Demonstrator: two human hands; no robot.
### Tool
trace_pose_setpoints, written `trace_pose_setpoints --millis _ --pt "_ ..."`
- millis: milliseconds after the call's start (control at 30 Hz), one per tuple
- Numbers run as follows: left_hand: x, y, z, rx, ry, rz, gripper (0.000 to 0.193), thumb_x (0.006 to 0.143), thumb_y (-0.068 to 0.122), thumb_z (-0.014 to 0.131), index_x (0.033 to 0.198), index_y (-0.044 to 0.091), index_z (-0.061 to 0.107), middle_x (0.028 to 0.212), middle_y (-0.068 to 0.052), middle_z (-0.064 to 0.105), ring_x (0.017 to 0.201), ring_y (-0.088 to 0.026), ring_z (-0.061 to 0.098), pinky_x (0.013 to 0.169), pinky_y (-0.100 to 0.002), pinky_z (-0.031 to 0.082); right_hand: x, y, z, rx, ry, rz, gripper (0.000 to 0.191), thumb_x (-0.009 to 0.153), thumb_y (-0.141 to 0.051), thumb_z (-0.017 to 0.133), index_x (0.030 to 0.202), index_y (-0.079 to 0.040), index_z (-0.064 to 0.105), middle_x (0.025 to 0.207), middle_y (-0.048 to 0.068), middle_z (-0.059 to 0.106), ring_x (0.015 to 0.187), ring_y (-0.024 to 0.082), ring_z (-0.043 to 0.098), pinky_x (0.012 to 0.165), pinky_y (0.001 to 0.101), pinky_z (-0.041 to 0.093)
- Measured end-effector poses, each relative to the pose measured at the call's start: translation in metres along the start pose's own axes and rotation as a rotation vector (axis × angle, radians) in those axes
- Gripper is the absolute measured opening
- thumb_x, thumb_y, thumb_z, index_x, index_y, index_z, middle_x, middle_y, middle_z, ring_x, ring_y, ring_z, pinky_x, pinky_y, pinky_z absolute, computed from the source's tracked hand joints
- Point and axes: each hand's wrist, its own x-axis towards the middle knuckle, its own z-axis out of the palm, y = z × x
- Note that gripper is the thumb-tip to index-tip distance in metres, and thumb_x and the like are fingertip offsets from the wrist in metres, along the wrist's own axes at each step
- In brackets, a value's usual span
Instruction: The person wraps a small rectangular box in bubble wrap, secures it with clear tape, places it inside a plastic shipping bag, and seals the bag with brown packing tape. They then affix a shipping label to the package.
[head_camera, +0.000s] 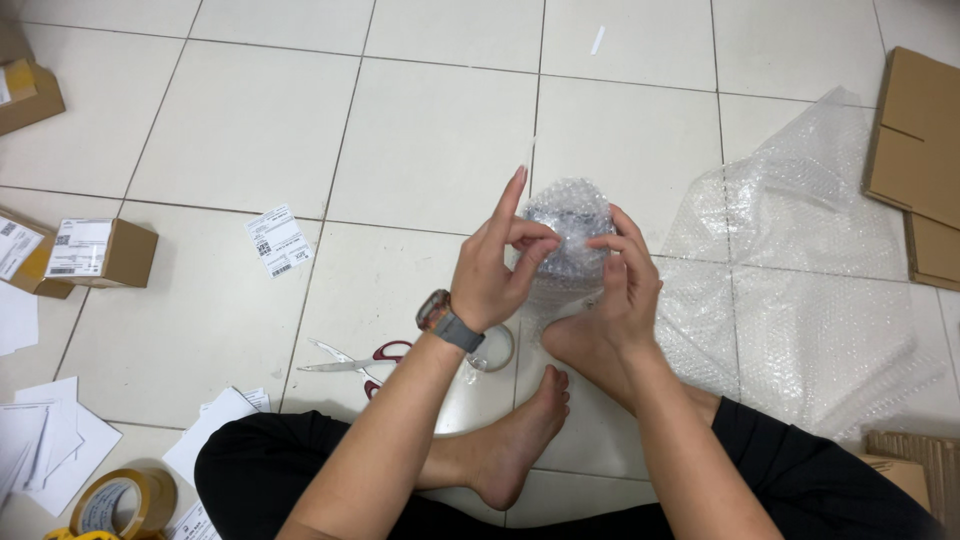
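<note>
A small bundle wrapped in clear bubble wrap (568, 222) is held up above the tiled floor between both hands. My left hand (495, 268), with a watch on its wrist, pinches the bundle's left side, index finger pointing up. My right hand (625, 275) grips the right side with thumb and fingers. What is inside the wrap is hidden. Under the hands a clear tape roll (493, 350) lies on the floor beside my bare feet.
Red-handled scissors (350, 360) lie left of the tape roll. A bubble wrap sheet (800, 290) spreads at right, flat cardboard (915, 150) beyond it. Small labelled boxes (100, 252) and a loose label (278, 240) sit at left; papers and a brown tape roll (120, 500) at bottom left.
</note>
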Motion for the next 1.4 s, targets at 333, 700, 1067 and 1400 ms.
trace_pose_setpoints --millis 333,700,1067,1400 --pt "0.025 0.005 -0.008 0.183 -0.138 0.273 0.081 0.091 -0.008 0.067 0.161 0.014 0.033 0.105 -0.003 0.075 0.099 -0.024 0.073 0.09 -0.037 0.06 0.04 -0.034 -0.032 0.032 -0.19 0.104 0.037 0.09 0.002 0.071 0.124 -0.012 0.074 0.139 0.005 0.069 0.137 0.023 0.062 0.116 0.039 0.051" --pt "0.029 0.051 -0.057 -0.25 -0.149 0.15 0.027 0.089 0.005 0.072 0.115 0.005 0.065 0.111 -0.009 0.061 0.106 -0.023 0.061 0.102 -0.031 0.05 0.018 -0.021 -0.026 -0.082 -0.225 -0.212 0.046 0.087 -0.013 0.082 0.13 -0.014 0.065 0.154 0.013 0.049 0.151 0.039 0.042 0.119 0.0491 0.047" --pt "0.052 0.038 -0.015 0.541 -0.443 -0.163 0.034 0.094 0.037 0.077 0.098 0.004 0.071 0.1 -0.011 0.069 0.089 -0.024 0.065 0.077 -0.035 0.055 0.007 -0.007 -0.018 0.018 -0.186 -0.178 0.045 0.087 -0.008 0.083 0.126 -0.009 0.062 0.156 0.014 0.049 0.154 0.039 0.039 0.123 0.0489 0.043" --pt "0.038 -0.009 -0.012 0.66 -0.463 0.496 0.086 0.09 0.05 0.065 0.156 0.006 0.031 0.151 -0.022 0.049 0.137 -0.038 0.048 0.113 -0.046 0.042 0.005 -0.008 -0.02 0.108 -0.227 -0.044 0.05 0.086 -0.01 0.08 0.128 -0.006 0.054 0.158 0.017 0.047 0.155 0.039 0.032 0.124 0.0513 0.037"
